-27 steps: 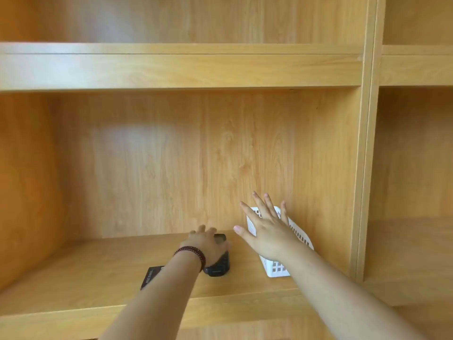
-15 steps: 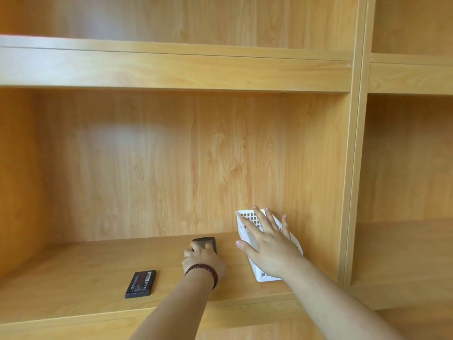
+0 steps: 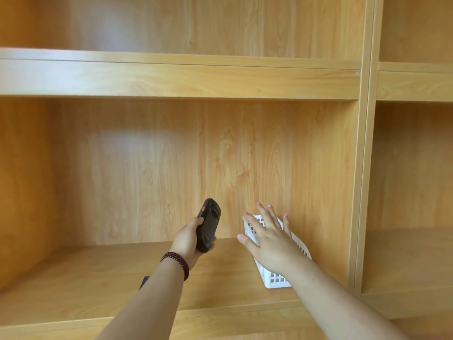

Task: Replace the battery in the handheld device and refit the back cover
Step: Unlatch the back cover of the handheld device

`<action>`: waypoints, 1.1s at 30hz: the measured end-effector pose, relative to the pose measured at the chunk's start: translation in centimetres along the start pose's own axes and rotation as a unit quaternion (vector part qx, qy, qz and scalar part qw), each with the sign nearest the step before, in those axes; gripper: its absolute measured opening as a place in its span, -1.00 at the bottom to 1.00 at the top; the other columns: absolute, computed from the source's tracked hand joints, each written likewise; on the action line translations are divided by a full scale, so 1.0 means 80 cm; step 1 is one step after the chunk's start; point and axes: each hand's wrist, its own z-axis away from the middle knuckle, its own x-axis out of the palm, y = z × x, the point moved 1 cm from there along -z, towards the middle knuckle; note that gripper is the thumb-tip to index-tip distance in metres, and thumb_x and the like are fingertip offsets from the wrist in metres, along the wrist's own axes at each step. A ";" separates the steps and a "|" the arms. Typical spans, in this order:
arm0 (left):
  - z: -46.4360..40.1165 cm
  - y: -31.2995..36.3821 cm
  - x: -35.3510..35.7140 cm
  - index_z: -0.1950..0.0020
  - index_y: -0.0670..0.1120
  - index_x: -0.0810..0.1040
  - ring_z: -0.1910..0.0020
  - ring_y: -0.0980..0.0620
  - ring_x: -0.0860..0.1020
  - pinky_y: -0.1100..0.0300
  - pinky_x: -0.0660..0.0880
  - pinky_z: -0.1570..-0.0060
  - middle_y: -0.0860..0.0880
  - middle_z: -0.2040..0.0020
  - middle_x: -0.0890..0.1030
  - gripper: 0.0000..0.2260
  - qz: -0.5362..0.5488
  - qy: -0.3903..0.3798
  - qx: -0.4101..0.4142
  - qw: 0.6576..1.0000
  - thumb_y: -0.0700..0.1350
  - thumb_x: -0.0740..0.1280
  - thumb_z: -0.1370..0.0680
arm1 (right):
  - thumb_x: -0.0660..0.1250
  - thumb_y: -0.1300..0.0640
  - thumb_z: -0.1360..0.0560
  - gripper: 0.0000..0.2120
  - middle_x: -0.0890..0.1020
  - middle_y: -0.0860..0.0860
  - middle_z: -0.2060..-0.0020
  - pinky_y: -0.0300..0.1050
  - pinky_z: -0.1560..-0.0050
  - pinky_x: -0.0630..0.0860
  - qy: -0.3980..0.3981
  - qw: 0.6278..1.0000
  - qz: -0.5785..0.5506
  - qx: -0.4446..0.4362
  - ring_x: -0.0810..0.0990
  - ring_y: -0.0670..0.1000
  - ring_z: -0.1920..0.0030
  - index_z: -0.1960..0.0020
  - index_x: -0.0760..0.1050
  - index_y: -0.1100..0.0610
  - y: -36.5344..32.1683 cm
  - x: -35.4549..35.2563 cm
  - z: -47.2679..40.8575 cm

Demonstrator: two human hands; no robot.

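Note:
My left hand (image 3: 187, 241) grips a black handheld device (image 3: 208, 224) and holds it upright above the wooden shelf board (image 3: 85, 273). A flat black battery (image 3: 144, 282) lies on the shelf; only its corner shows, the rest is hidden behind my left forearm. My right hand (image 3: 269, 238) hovers with fingers spread over a white perforated basket (image 3: 275, 278) at the right of the shelf, holding nothing. I cannot tell whether it touches the basket.
The shelf compartment has a wooden back panel (image 3: 171, 168), a board above (image 3: 171, 79) and an upright divider (image 3: 362, 168) just right of the basket. Another compartment (image 3: 414, 192) lies beyond the divider.
My left hand closed on the device lying on the shelf and lifted it upright. My right hand stayed over the basket. The battery is now mostly covered by my forearm.

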 end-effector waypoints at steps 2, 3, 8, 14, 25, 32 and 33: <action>0.005 0.003 -0.002 -0.26 -0.23 0.48 -0.16 -0.33 0.58 -0.16 0.53 -0.17 -0.34 -0.16 0.60 -0.70 0.114 -0.051 0.004 0.992 -0.07 0.18 -0.63 | -0.10 -0.36 -0.54 -0.34 -0.15 -0.05 -0.60 0.18 -0.52 -0.34 0.015 0.999 -0.028 -0.003 -0.31 0.00 -0.56 -0.57 0.01 -0.13 -0.007 -0.004 -0.003; 0.010 0.004 -0.002 -0.27 -0.26 0.47 -0.17 -0.35 0.58 -0.19 0.50 -0.20 -0.36 -0.17 0.60 -0.68 0.150 -0.071 0.005 0.986 -0.07 0.16 -0.64 | -0.07 -0.33 -0.57 -0.37 -0.10 -0.05 -0.60 0.15 -0.53 -0.29 0.024 0.999 -0.049 -0.003 -0.26 0.00 -0.57 -0.57 0.05 -0.11 -0.011 -0.005 -0.005; 0.032 -0.012 0.004 -0.30 -0.33 0.44 -0.16 -0.31 0.59 -0.18 0.56 -0.12 -0.38 -0.22 0.56 -0.62 0.275 -0.124 -0.010 0.953 -0.09 0.07 -0.66 | 0.05 -0.26 -0.59 -0.40 0.18 -0.07 -0.55 0.02 -0.54 0.08 0.042 0.981 -0.188 0.027 0.08 -0.03 -0.55 -0.53 0.19 0.02 -0.035 -0.003 -0.009; 0.047 -0.035 0.014 -0.20 -0.30 0.52 0.08 -0.18 0.65 0.00 0.65 0.14 -0.29 0.00 0.66 -0.64 0.307 -0.116 -0.029 0.944 -0.09 0.11 -0.62 | 0.11 -0.21 -0.61 -0.43 0.34 -0.02 -0.48 -0.07 -0.48 0.16 0.024 0.968 -0.249 0.030 0.23 -0.02 -0.50 -0.51 0.26 0.08 -0.058 0.001 -0.004; 0.052 -0.034 0.001 -0.26 -0.30 0.53 -0.04 -0.20 0.61 -0.01 0.56 -0.01 -0.27 -0.11 0.64 -0.65 0.211 -0.180 -0.003 0.961 -0.16 0.17 -0.56 | 0.29 0.08 -0.59 -0.84 0.67 -0.02 -0.07 -0.05 -0.23 0.49 0.003 0.867 -0.488 0.098 0.62 -0.01 -0.14 -0.13 0.58 0.02 -0.058 0.007 -0.010; 0.033 0.006 -0.019 -0.19 -0.20 0.56 0.04 -0.06 0.59 0.08 0.55 0.04 -0.15 -0.05 0.62 -0.70 -0.042 -0.178 0.062 0.981 -0.10 0.34 -0.51 | 0.27 0.24 -0.59 -0.84 0.68 0.08 -0.06 0.22 -0.24 0.53 -0.008 0.773 -0.620 0.134 0.65 0.10 -0.12 -0.10 0.60 0.10 -0.059 0.021 -0.017; 0.031 0.015 -0.020 -0.19 -0.17 0.55 0.07 -0.04 0.61 0.08 0.56 0.06 -0.12 -0.02 0.64 -0.75 -0.066 -0.162 0.081 0.981 -0.13 0.34 -0.55 | 0.28 0.23 -0.59 -0.84 0.67 0.07 -0.05 0.23 -0.23 0.53 -0.008 0.775 -0.618 0.135 0.65 0.09 -0.12 -0.10 0.59 0.09 -0.060 0.023 -0.018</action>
